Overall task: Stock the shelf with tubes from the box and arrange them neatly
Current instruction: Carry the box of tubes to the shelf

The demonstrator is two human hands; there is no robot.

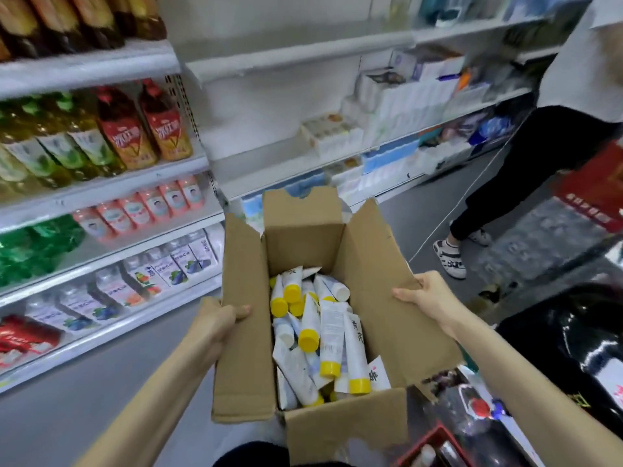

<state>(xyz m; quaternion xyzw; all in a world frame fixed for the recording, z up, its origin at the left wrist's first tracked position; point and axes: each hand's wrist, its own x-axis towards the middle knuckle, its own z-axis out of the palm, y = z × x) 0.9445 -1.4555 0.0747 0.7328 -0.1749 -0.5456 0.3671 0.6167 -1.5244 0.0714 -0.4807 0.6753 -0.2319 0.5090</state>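
An open cardboard box (367, 257) is held up in front of me over the aisle floor. Inside lie several white tubes (332, 335) with yellow or white caps, jumbled in a heap. My left hand (215, 320) grips the box's left flap from outside, thumb over the edge. My right hand (429, 299) holds the right flap, fingers curled over its rim. Ahead, a white shelf (269, 163) is bare on its left part, with white boxed goods further right.
Drink bottles and cartons fill the shelving (101, 197) at left. Another person (526, 170) in black trousers stands in the aisle at right. Dark goods and a red basket (435, 443) sit at lower right. Grey floor (84, 399) runs along the left shelves.
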